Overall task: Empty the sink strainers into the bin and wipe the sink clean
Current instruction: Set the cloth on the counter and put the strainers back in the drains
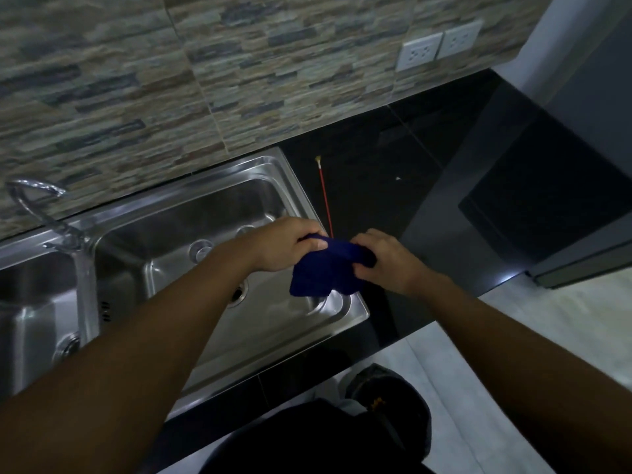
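1. While both forearms reach forward over the counter, the left hand (pixel 287 246) and the right hand (pixel 386 260) meet above the right basin's far right corner. The fingers of each are curled tightly round a bunched dark blue cloth (pixel 325 271).
2. Crumpled between the two grips, the cloth droops over the rim of the double-basin stainless steel sink (pixel 205 186); whether it touches the metal cannot be told.
3. Half of the right basin's round metal drain strainer (pixel 239 293) is hidden behind the left forearm.
4. Below the counter, a dark rounded object (pixel 386 388) on the pale floor is too dim to identify.
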The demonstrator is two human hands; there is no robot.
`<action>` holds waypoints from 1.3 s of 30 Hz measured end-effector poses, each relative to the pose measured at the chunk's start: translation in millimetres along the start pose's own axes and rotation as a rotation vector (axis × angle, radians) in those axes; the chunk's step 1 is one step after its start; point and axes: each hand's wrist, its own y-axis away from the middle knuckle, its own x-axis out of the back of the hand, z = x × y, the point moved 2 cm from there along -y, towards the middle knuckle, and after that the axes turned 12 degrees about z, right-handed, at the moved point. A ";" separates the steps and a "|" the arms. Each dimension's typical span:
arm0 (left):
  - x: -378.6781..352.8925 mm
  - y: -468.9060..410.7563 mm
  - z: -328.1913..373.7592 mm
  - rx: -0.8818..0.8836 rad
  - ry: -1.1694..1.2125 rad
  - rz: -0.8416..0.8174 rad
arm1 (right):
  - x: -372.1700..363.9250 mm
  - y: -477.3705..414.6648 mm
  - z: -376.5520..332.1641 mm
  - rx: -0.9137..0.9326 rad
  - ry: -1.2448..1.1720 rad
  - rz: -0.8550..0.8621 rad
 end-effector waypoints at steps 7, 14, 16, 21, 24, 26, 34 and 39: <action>-22.3 -17.6 12.3 -0.050 -0.003 0.144 | 69.4 -15.6 49.9 0.179 0.314 -0.004; -113.3 -8.8 10.1 0.003 -0.083 0.128 | 67.1 29.5 86.2 0.148 0.525 0.003; -140.3 -2.4 9.2 0.057 -0.087 0.026 | 46.5 49.5 91.6 0.050 0.536 -0.137; -161.6 -7.5 7.8 0.077 -0.083 0.269 | 5.8 55.5 78.3 -0.050 0.420 0.090; -172.5 -19.5 2.2 0.113 -0.242 0.222 | -20.8 46.9 75.5 -0.178 0.451 0.106; -183.2 -23.6 -3.9 0.156 -0.326 0.117 | -31.7 48.3 80.6 -0.225 0.498 0.067; -192.8 -32.5 -12.1 0.158 -0.445 0.078 | -29.1 40.6 92.5 -0.203 0.587 -0.002; -175.3 -26.2 -19.4 0.100 -0.348 0.030 | -30.4 30.2 66.0 -0.255 0.572 0.041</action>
